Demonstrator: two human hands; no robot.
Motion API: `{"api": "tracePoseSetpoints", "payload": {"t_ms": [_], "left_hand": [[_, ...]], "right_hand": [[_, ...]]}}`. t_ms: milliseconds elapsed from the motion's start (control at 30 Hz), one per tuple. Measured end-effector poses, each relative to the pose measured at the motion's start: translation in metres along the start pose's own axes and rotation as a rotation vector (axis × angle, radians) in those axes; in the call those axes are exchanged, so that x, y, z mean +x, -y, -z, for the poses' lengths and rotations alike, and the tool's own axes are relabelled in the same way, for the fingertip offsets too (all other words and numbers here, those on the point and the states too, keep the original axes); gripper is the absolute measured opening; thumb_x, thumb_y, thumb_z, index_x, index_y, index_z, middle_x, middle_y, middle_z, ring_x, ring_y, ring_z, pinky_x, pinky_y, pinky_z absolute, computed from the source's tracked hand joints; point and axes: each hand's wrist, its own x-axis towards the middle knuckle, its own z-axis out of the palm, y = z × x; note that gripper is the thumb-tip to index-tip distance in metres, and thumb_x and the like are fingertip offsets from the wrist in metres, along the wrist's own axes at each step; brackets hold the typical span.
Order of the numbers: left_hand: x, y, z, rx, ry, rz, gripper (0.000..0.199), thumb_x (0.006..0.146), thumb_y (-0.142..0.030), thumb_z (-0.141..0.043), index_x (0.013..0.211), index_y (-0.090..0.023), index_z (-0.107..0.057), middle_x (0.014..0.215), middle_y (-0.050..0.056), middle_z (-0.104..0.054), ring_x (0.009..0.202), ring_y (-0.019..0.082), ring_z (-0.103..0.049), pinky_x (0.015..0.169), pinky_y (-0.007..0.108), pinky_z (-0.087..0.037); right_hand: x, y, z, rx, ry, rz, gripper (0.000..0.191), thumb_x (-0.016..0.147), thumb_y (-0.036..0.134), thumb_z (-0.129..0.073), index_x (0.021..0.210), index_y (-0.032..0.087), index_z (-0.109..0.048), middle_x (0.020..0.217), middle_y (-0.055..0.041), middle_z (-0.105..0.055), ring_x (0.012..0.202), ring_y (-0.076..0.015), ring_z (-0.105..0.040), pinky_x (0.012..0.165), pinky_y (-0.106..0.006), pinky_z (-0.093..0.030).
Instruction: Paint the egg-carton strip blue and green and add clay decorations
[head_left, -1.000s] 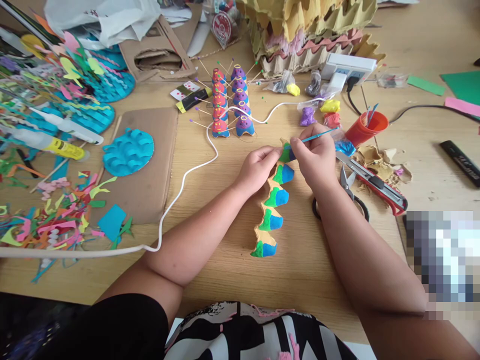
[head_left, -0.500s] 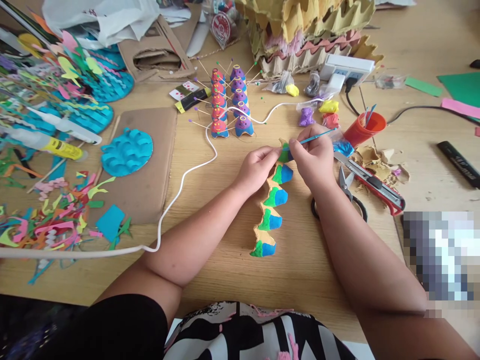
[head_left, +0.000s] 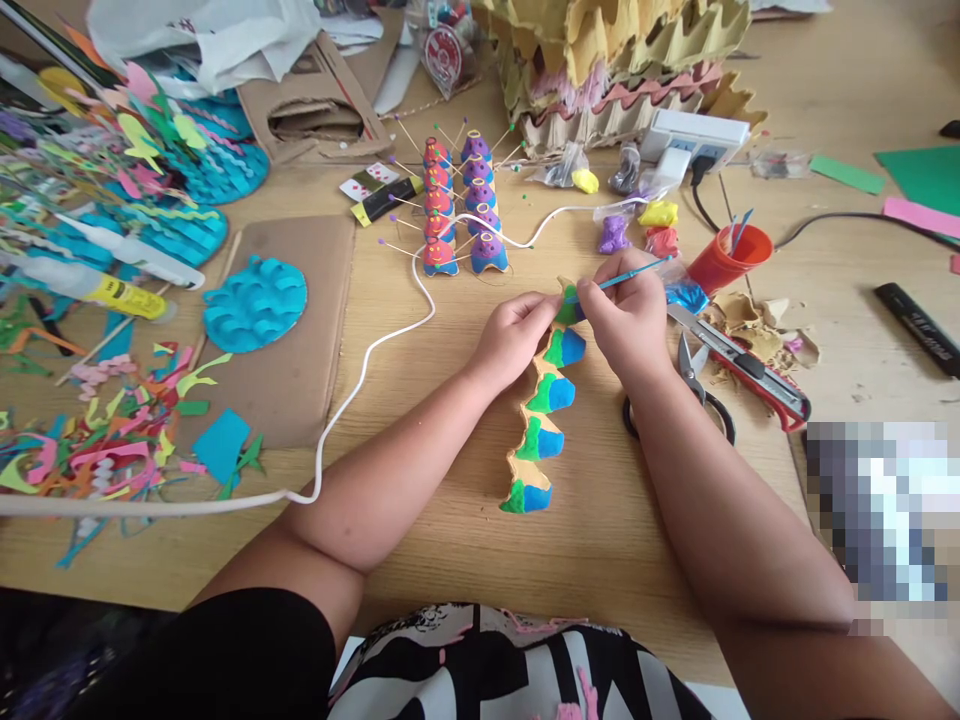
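Observation:
On the table before me lies an egg carton strip (head_left: 551,394), its several humps covered in green and blue over bare tan cardboard. My left hand (head_left: 517,335) is closed on the strip's far end, fingers pinched at its left edge. In my right hand (head_left: 628,315) is a thin blue stick tool (head_left: 634,274), held like a pen, with its tip against the green part of the farthest hump. The fingers partly cover that hump. Scissors (head_left: 694,385) with black handles lie under and beside my right forearm.
A red box cutter (head_left: 750,370), an orange cup (head_left: 731,258) and carton scraps are to the right. Decorated red caterpillars (head_left: 439,205) and purple ones (head_left: 484,205) stand behind. A white cable (head_left: 360,370) crosses the left, near cardboard (head_left: 292,400) and paper scraps. Egg trays (head_left: 622,60) are stacked behind.

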Motion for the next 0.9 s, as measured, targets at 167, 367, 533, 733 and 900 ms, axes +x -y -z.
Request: {"api": "tracePoseSetpoints", "payload": {"t_ms": [167,367,533,733,900], "left_hand": [[0.0005,0.001,0.0002,-0.008,0.0,0.009,0.032,0.098,-0.046,-0.079,0.081,-0.018,-0.078,0.068,-0.002,-0.059,0.067,0.012,-0.051,0.063,0.024,-0.041],[0.0,0.0,0.0003,0.019,0.005,0.009,0.035,0.098,-0.048,-0.078,0.08,-0.019,-0.076,0.068,-0.002,-0.055,0.067,0.012,-0.05,0.064,0.025,-0.041],[-0.0001,0.0002,0.0005,0.028,0.008,0.013,0.035,0.098,-0.048,-0.076,0.079,-0.019,-0.075,0.067,-0.003,-0.054,0.067,0.012,-0.048,0.062,0.024,-0.039],[-0.0002,0.0016,0.0008,0.027,0.015,0.006,0.034,0.099,-0.046,-0.074,0.078,-0.019,-0.072,0.069,-0.002,-0.057,0.068,0.012,-0.05,0.064,0.024,-0.04],[-0.0008,-0.0016,0.0003,0.049,0.008,0.008,0.035,0.098,-0.046,-0.073,0.076,-0.019,-0.069,0.07,-0.002,-0.06,0.07,0.012,-0.053,0.067,0.024,-0.043]], "right_hand": [[-0.0009,-0.001,-0.0008,0.024,-0.034,0.008,0.035,0.097,0.044,-0.079,0.079,0.026,-0.055,0.073,0.0001,-0.046,0.075,-0.0185,-0.055,0.067,-0.039,-0.054],[-0.0013,-0.0003,-0.0003,0.041,0.002,-0.011,0.033,0.094,0.039,-0.082,0.078,0.026,-0.057,0.072,0.0006,-0.046,0.077,-0.0194,-0.057,0.072,-0.041,-0.057],[-0.0017,0.0024,-0.0003,0.032,-0.004,-0.032,0.028,0.093,0.035,-0.081,0.081,0.026,-0.057,0.073,0.0008,-0.045,0.08,-0.0199,-0.056,0.073,-0.04,-0.056],[-0.0017,0.0059,-0.0013,0.0,-0.006,-0.048,0.033,0.094,0.039,-0.079,0.079,0.026,-0.052,0.072,0.0021,-0.044,0.07,-0.0157,-0.048,0.065,-0.036,-0.05],[-0.0012,0.0059,-0.0015,-0.025,-0.024,-0.048,0.036,0.094,0.041,-0.079,0.078,0.026,-0.051,0.071,0.0023,-0.043,0.07,-0.0153,-0.047,0.065,-0.035,-0.05]]}}
